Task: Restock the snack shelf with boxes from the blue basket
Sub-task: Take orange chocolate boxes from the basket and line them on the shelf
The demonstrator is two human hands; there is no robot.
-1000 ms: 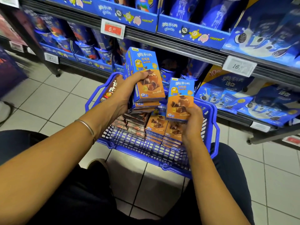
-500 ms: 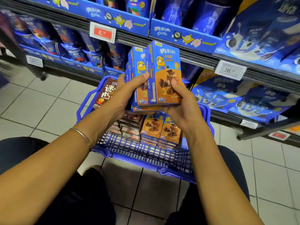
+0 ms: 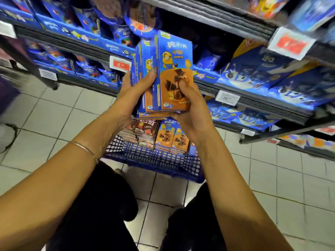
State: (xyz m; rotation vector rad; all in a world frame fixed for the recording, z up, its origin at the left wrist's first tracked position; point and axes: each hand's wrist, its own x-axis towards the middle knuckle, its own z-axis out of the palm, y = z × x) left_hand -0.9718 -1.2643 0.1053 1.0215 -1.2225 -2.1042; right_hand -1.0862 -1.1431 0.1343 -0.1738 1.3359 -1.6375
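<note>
Both hands [image 3: 190,113] clasp upright boxes [image 3: 174,73] above basket [image 3: 163,162]

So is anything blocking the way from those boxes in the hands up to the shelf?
Nothing visible does. Both hands, left and right, hold the boxes upright above the basket, with only open air between them and the shelf. Its dark gap looks free.

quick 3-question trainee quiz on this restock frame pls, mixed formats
1. True or false: both hands, left and right, grip the upright bundle of blue-and-orange boxes.
2. Multiple choice: the blue basket sits A) on a shelf B) on the tiled floor C) on a cart.
3. Fill in: beside the orange boxes left in the basket lies a stack of ____ boxes.

Key: 1 true; 2 B; 3 brown.
</note>
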